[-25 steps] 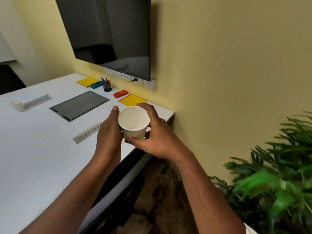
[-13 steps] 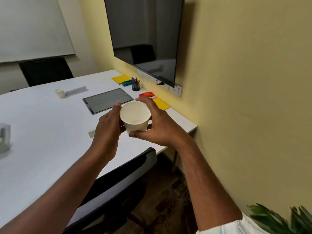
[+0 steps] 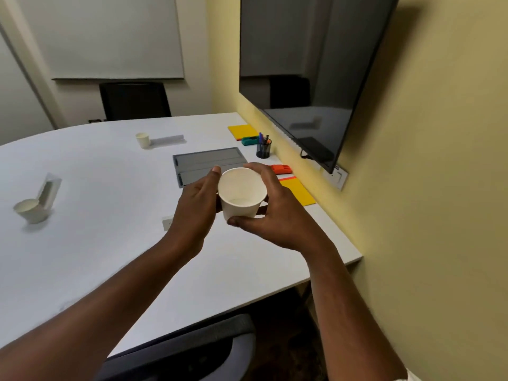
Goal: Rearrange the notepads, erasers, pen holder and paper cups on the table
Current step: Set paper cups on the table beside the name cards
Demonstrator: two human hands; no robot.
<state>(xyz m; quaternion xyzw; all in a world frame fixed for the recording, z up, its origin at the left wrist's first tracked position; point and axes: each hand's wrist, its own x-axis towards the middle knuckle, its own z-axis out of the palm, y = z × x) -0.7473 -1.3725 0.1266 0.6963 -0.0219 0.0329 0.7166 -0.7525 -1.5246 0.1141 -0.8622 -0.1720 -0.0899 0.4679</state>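
I hold an empty white paper cup (image 3: 242,194) upright in the air above the white table (image 3: 110,243). My left hand (image 3: 195,213) grips its left side and my right hand (image 3: 277,213) wraps its right side, thumb under the base. Two more paper cups stand on the table, one far back (image 3: 142,140) and one at the left (image 3: 29,213). Along the wall lie a yellow notepad (image 3: 243,131), a green eraser (image 3: 250,140), a black pen holder (image 3: 264,149) with pens, an orange eraser (image 3: 281,169) and a second yellow notepad (image 3: 301,192).
A grey cable tray lid (image 3: 209,163) is set into the table behind the held cup. Name plates stand at the left (image 3: 50,189) and far back (image 3: 168,139). A TV (image 3: 310,64) hangs on the yellow wall. A grey chair (image 3: 187,350) is tucked in below.
The view has swung left and down, away from the plant, bringing more of the table and the two other cups into sight. Both hands have kept hold of the cup.
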